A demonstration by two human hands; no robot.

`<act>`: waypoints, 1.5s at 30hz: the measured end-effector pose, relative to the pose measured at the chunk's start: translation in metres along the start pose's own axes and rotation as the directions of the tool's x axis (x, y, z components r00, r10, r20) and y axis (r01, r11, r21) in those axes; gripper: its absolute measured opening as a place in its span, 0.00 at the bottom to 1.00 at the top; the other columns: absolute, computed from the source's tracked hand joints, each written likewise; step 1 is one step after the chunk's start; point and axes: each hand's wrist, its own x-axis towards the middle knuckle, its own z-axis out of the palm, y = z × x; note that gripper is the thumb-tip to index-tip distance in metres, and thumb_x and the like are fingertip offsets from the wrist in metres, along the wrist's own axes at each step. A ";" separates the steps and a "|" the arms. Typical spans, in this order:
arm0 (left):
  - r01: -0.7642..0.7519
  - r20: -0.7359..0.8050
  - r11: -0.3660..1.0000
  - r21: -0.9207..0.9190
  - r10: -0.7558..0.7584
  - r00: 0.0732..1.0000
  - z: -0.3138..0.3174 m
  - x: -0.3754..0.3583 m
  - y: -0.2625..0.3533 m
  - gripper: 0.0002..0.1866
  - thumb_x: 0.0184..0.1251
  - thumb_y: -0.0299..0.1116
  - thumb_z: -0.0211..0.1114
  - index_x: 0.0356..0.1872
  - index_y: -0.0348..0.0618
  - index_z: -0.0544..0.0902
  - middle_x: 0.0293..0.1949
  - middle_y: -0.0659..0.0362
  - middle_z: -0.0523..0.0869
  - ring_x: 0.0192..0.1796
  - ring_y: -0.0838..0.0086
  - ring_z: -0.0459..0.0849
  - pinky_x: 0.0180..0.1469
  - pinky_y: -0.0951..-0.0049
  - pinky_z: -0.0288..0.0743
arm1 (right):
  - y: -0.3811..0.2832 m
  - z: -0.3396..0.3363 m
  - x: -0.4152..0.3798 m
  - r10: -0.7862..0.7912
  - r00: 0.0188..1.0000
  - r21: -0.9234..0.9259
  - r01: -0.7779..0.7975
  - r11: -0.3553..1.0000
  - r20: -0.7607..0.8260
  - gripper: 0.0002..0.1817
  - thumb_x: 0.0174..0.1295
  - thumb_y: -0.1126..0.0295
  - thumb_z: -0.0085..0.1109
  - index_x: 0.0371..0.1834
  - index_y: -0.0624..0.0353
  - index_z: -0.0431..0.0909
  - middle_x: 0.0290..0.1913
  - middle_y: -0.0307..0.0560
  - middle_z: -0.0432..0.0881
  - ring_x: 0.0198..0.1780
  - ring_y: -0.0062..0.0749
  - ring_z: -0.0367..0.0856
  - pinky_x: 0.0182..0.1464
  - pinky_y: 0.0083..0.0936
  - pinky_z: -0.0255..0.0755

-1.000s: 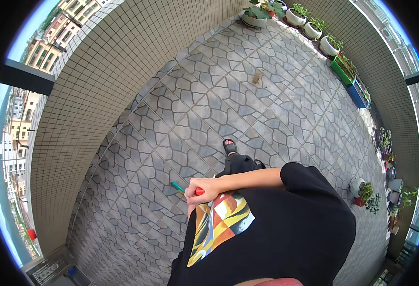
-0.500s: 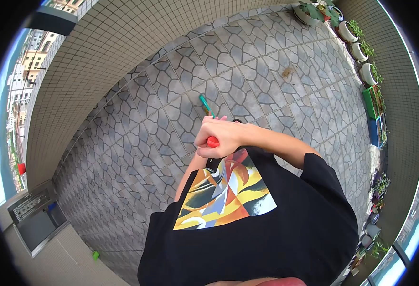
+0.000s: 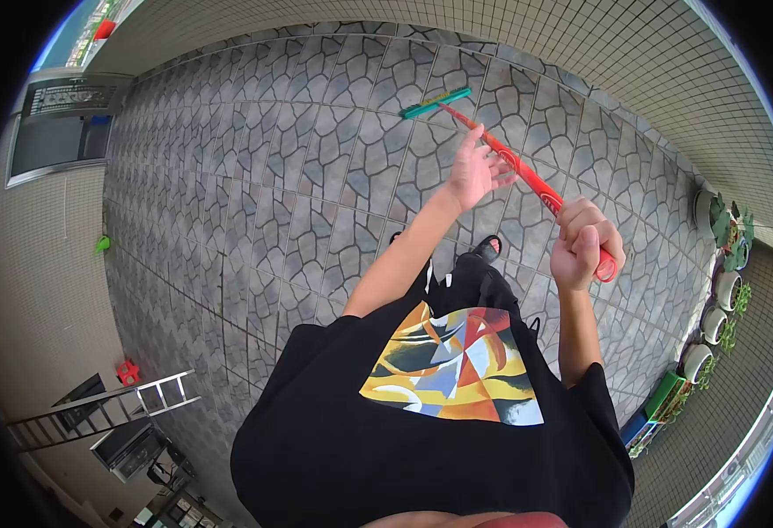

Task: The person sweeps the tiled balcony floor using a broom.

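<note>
Hands parted | right hand (image 3: pixel 582 244) fisted on broom handle (image 3: pixel 536 185) | left hand (image 3: pixel 474 167) seemingly open beside it

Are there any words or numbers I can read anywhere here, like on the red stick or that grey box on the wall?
No text here can be read.
Red handle of the broom: a pale mark near the left hand, too blurred to read.
Grey panel on the wall: pale lines that may be lettering, too small to read.
Shirt print: colour shapes only, no words.
Right hand covers the end of the handle.
</note>
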 end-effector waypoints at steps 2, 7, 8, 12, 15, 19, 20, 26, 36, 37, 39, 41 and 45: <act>-0.148 0.016 0.987 -0.058 0.149 0.989 -0.014 -0.025 0.017 0.37 0.65 0.62 0.60 0.65 0.43 0.74 0.51 0.59 0.85 0.50 0.72 0.81 0.56 0.67 0.72 | 0.050 0.007 0.008 -0.054 0.997 0.097 0.058 0.994 -0.049 0.15 0.66 0.79 0.48 0.19 0.59 0.61 0.17 0.44 0.70 0.19 0.27 0.67 0.22 0.26 0.62; -0.138 -0.234 0.779 0.612 0.345 0.909 -0.168 -0.082 -0.043 0.28 0.73 0.45 0.61 0.67 0.40 0.72 0.53 0.59 0.85 0.49 0.78 0.82 0.49 0.76 0.74 | 0.191 0.045 0.014 0.159 0.987 -0.229 -0.162 0.960 -0.035 0.19 0.72 0.69 0.53 0.21 0.66 0.71 0.18 0.37 0.71 0.20 0.17 0.63 0.24 0.19 0.58; -0.049 -0.339 0.783 0.620 0.325 0.883 -0.217 -0.099 -0.070 0.28 0.72 0.44 0.63 0.66 0.40 0.73 0.53 0.59 0.85 0.48 0.79 0.82 0.47 0.78 0.74 | 0.217 0.049 0.006 0.287 0.957 -0.314 -0.282 0.907 -0.030 0.20 0.72 0.67 0.56 0.21 0.66 0.72 0.18 0.34 0.71 0.21 0.15 0.61 0.24 0.18 0.56; 0.346 -0.820 0.804 0.484 0.278 0.500 -0.397 -0.218 -0.206 0.22 0.68 0.40 0.66 0.56 0.35 0.78 0.49 0.51 0.84 0.51 0.69 0.81 0.50 0.69 0.77 | 0.268 0.045 -0.052 0.537 0.844 -0.350 -0.507 0.788 -0.013 0.23 0.70 0.66 0.59 0.17 0.66 0.70 0.19 0.34 0.69 0.23 0.16 0.59 0.25 0.23 0.51; 0.660 -0.914 0.724 0.201 -0.103 0.392 -0.441 -0.313 -0.248 0.18 0.68 0.40 0.63 0.51 0.37 0.81 0.42 0.54 0.86 0.43 0.66 0.83 0.44 0.65 0.78 | 0.231 0.045 -0.088 0.466 0.881 -0.417 -0.394 0.819 0.082 0.21 0.69 0.69 0.60 0.17 0.67 0.69 0.18 0.37 0.67 0.23 0.18 0.60 0.26 0.24 0.52; 0.762 -0.907 0.624 0.172 -0.202 0.370 -0.464 -0.343 -0.270 0.18 0.69 0.42 0.61 0.48 0.36 0.82 0.38 0.54 0.86 0.40 0.65 0.84 0.43 0.64 0.78 | 0.145 0.030 -0.116 0.500 0.865 -0.448 -0.431 0.783 0.043 0.21 0.69 0.74 0.58 0.17 0.68 0.67 0.17 0.40 0.64 0.22 0.21 0.59 0.26 0.25 0.54; 0.765 -0.895 0.607 0.217 -0.190 0.405 -0.468 -0.335 -0.268 0.18 0.69 0.43 0.61 0.47 0.36 0.83 0.37 0.54 0.86 0.39 0.65 0.84 0.42 0.64 0.78 | 0.115 0.030 -0.118 0.524 0.851 -0.442 -0.461 0.770 0.025 0.21 0.69 0.75 0.57 0.16 0.68 0.66 0.17 0.40 0.64 0.22 0.21 0.59 0.26 0.25 0.54; 0.380 -0.544 0.435 0.816 0.355 0.760 -0.425 -0.200 -0.212 0.21 0.70 0.46 0.58 0.42 0.35 0.85 0.34 0.52 0.88 0.38 0.64 0.86 0.41 0.61 0.78 | -0.057 0.043 -0.101 0.628 0.778 -0.527 -0.522 0.670 0.027 0.18 0.63 0.81 0.58 0.15 0.67 0.67 0.15 0.43 0.67 0.20 0.26 0.63 0.26 0.26 0.56; 0.429 0.104 0.781 0.454 -0.525 0.845 -0.097 -0.060 -0.119 0.33 0.76 0.64 0.43 0.41 0.43 0.84 0.43 0.58 0.88 0.46 0.69 0.84 0.55 0.69 0.72 | -0.072 0.054 -0.103 0.312 0.938 -0.502 -0.343 0.794 -0.149 0.24 0.69 0.73 0.54 0.12 0.64 0.62 0.15 0.41 0.70 0.18 0.22 0.64 0.22 0.21 0.56; 0.413 0.214 0.859 0.302 -0.483 0.849 -0.087 -0.053 -0.123 0.30 0.75 0.64 0.47 0.42 0.46 0.82 0.45 0.58 0.87 0.46 0.70 0.83 0.56 0.69 0.72 | -0.070 0.050 -0.100 0.301 0.941 -0.507 -0.336 0.794 -0.152 0.24 0.69 0.73 0.54 0.12 0.64 0.62 0.15 0.41 0.70 0.18 0.22 0.64 0.22 0.21 0.56; 0.399 0.319 0.906 0.139 -0.423 0.848 -0.071 -0.045 -0.120 0.27 0.74 0.63 0.50 0.42 0.48 0.80 0.47 0.58 0.87 0.47 0.71 0.83 0.57 0.69 0.71 | -0.068 0.043 -0.096 0.132 0.962 -0.369 -0.216 0.904 -0.241 0.21 0.62 0.78 0.59 0.12 0.62 0.63 0.13 0.40 0.63 0.15 0.24 0.58 0.20 0.24 0.48; 0.341 0.250 0.928 0.150 -0.370 0.895 -0.047 -0.046 -0.103 0.23 0.76 0.57 0.52 0.36 0.47 0.79 0.43 0.61 0.86 0.55 0.69 0.83 0.60 0.64 0.74 | -0.073 0.049 -0.083 0.051 0.971 -0.339 -0.131 0.932 -0.234 0.21 0.61 0.79 0.59 0.12 0.63 0.63 0.13 0.41 0.66 0.15 0.25 0.62 0.20 0.23 0.53; 0.260 0.444 0.943 0.210 -0.329 0.834 -0.019 -0.020 -0.047 0.29 0.74 0.61 0.50 0.50 0.42 0.80 0.54 0.56 0.84 0.58 0.67 0.81 0.62 0.63 0.71 | -0.056 0.040 -0.063 -0.179 0.980 -0.307 0.145 0.941 -0.084 0.20 0.64 0.77 0.56 0.13 0.64 0.64 0.14 0.43 0.70 0.16 0.25 0.67 0.22 0.22 0.60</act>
